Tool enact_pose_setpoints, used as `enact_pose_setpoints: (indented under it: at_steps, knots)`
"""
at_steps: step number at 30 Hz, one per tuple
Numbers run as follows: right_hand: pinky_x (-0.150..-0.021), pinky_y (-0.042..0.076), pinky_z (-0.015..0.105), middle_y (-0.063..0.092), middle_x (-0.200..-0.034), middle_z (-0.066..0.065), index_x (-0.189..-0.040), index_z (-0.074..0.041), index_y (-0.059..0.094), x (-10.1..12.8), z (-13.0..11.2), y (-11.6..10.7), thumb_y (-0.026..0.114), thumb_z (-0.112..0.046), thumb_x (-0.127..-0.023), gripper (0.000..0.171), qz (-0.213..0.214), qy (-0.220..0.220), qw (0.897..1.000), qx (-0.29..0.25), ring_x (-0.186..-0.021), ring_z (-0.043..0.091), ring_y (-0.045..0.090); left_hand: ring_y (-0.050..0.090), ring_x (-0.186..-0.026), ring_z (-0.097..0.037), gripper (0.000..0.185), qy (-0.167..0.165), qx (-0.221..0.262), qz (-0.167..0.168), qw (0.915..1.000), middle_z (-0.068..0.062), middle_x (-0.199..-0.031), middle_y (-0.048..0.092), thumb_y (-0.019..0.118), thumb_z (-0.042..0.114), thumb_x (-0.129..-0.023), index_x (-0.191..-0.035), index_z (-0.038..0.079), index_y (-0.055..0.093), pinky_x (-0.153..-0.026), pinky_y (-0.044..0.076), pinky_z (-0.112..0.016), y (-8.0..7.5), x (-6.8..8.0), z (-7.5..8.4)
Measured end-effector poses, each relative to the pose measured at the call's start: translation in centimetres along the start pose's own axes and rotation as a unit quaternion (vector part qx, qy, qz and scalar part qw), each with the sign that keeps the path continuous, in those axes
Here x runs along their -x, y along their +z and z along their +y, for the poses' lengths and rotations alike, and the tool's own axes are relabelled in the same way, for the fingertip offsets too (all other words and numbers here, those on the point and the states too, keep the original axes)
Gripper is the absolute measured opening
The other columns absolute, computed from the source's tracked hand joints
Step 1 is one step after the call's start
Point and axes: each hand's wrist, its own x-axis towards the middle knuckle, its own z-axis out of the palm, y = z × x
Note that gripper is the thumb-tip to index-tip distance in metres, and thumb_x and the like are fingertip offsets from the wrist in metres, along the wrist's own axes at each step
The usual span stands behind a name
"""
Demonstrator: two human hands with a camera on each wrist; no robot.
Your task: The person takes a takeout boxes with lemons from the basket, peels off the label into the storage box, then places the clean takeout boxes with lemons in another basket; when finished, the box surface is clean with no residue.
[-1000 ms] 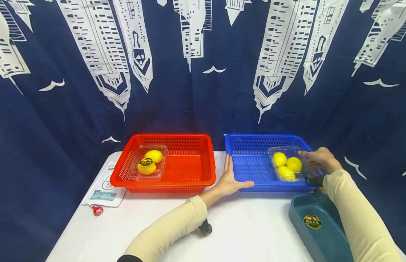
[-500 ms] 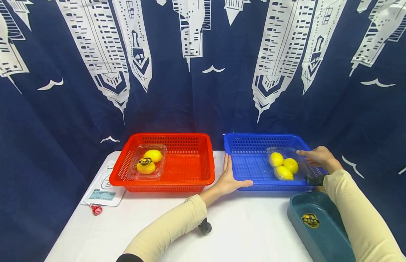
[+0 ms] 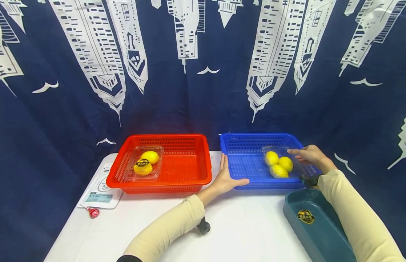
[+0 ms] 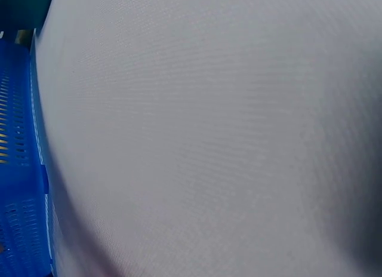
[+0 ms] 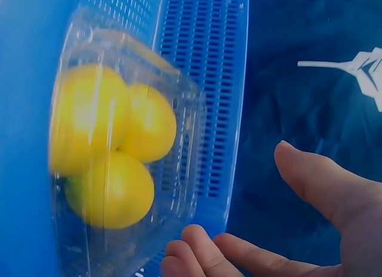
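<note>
A clear plastic box (image 5: 185,128) of three lemons (image 5: 110,190) sits at the right side of the blue basket (image 3: 245,162). Beside that box is my right hand (image 3: 312,155), thumb and fingers spread apart; in the right wrist view its fingertips reach the box's near corner, and whether they touch I cannot tell. My left hand (image 3: 225,181) lies along the blue basket's left front corner, fingers straight and thumb stretched over the front rim. The left wrist view catches only the blue basket's side (image 4: 21,145) and white cloth, with no hand in it.
To the left stands a red basket (image 3: 163,185) with another clear box (image 3: 157,171) of two lemons and a sticker. A teal basin (image 3: 320,229) with a sticker is partly under my right sleeve. White packets (image 3: 106,202) and a red-wrapped candy (image 3: 94,213) lie at left.
The head view has shifted a little, so the baskets and hands appear slightly further left. Both hands keep about the same places at the blue basket.
</note>
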Motion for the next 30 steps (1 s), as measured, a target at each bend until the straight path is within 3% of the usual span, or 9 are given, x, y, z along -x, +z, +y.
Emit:
enact_pose_setpoints:
  at_steps: [7,17,24,30]
  knots:
    - [-0.103,0.049,0.047,0.046,-0.137,0.038,-0.139,0.026,0.024,0.7,-1.2,1.0,0.056,-0.053,-0.093,0.096,0.006,-0.017,1.0,0.002,-0.119,0.041,0.059,0.011,-0.153,-0.027,0.125,-0.003,0.004,0.004,1.0,0.002,-0.165,-0.013,0.083,0.042,-0.073,-0.157,0.01,-0.004,-0.121,0.023,-0.052,-0.3,-0.1,-0.1]
    - [-0.094,0.056,0.037,0.044,-0.139,0.038,-0.136,0.02,0.038,1.1,-2.5,2.8,0.061,-0.054,-0.09,0.091,0.012,-0.024,1.0,0.004,-0.122,0.044,0.056,0.015,-0.152,-0.031,0.124,-0.008,0.029,0.019,0.9994,-0.007,-0.166,-0.003,0.087,0.033,-0.07,-0.157,0.006,0.003,-0.121,0.022,-0.053,-1.0,-0.1,0.5]
    - [-0.103,0.048,0.05,0.038,-0.141,0.041,-0.136,0.021,0.038,1.4,-2.6,3.6,0.061,-0.051,-0.091,0.088,0.003,-0.04,0.999,0.012,-0.121,0.048,0.055,0.024,-0.149,-0.032,0.117,-0.035,0.034,0.046,0.9978,-0.012,-0.164,0.013,0.085,0.037,-0.071,-0.156,0.005,0.012,-0.121,0.024,-0.051,-1.5,-0.3,1.7]
    - [-0.1,0.051,0.049,0.043,-0.138,0.04,-0.135,0.021,0.039,2.3,-3.8,4.4,0.061,-0.043,-0.093,0.079,0.009,-0.068,0.998,-0.004,-0.116,0.046,0.059,0.025,-0.149,-0.03,0.114,-0.023,0.031,0.026,0.9989,-0.01,-0.164,0.018,0.083,0.04,-0.072,-0.157,0.008,0.013,-0.121,0.024,-0.051,-3.1,0.0,3.2]
